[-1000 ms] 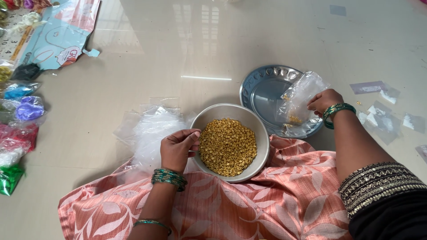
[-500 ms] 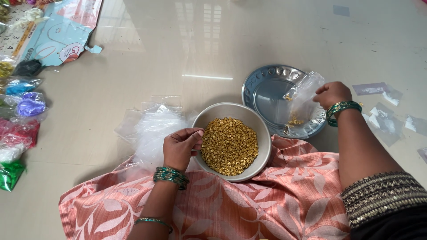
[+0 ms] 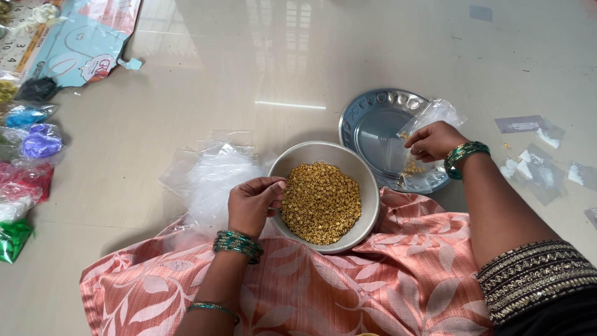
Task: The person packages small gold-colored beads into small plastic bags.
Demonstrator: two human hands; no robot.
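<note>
Golden beads (image 3: 321,202) beside left hand (image 3: 252,203)

Our left hand (image 3: 252,202) covers part of the bowl (image 3: 367,180) rim. The clear bag (image 3: 429,118) hides part of the steel plate (image 3: 367,115). Its few gold bits are too small to tell. The left edge cuts off several coloured packets (image 3: 25,146), and the bottom edge our forearms.
</note>
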